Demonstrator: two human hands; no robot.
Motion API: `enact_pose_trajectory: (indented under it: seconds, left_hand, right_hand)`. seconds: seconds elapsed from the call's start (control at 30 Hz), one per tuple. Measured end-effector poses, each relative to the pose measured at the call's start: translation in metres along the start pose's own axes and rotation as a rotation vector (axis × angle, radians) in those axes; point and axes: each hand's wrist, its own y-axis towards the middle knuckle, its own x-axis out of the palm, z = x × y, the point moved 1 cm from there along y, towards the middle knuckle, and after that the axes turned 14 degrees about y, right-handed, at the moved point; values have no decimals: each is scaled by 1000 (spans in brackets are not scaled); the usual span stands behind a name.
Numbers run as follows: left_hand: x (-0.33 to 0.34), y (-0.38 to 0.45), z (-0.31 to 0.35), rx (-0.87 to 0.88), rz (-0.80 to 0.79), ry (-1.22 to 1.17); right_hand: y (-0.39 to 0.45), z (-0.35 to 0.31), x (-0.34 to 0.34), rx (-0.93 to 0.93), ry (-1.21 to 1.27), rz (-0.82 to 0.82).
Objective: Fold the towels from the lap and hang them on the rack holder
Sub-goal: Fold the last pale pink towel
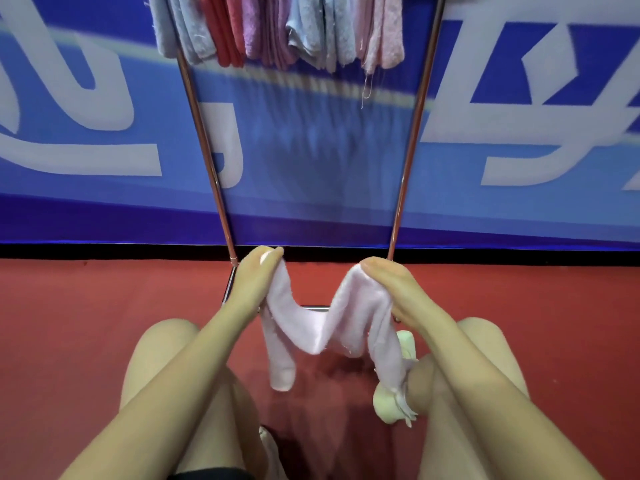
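Observation:
A pale pink towel (322, 327) hangs slack between my two hands above my knees. My left hand (254, 282) pinches its left upper corner, and my right hand (391, 285) grips the right upper corner. The middle of the cloth sags in a V and both ends droop down. The metal rack (204, 140) stands straight ahead, with two slanted chrome poles. Several folded towels (277, 29) in grey, red, purple, blue and pink hang side by side from its top bar.
A blue banner wall (86, 133) with large white lettering stands behind the rack. The floor (69, 323) is red. My bare knees flank the towel. A pale yellow-green object (391, 407) lies by my right knee, partly hidden by the towel's end.

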Motion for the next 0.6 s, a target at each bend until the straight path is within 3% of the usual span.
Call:
enact_pose_trajectory:
  seconds: [0.17, 0.3, 0.4, 0.5, 0.6]
  left_hand:
    - [39, -24, 11, 222, -303, 59]
    - [59, -32, 19, 200, -449, 98]
    - [58, -28, 20, 165, -390, 92]
    - [48, -20, 20, 2, -284, -197]
    - [36, -11, 18, -82, -263, -338]
  right_hand:
    - [2, 0, 18, -181, -216, -136]
    - [10, -2, 27, -262, -243, -17]
    - [15, 0, 25, -259, -290, 10]
    - [17, 8, 24, -181, -367, -57]
    - [14, 15, 25, -120, -501, -171]
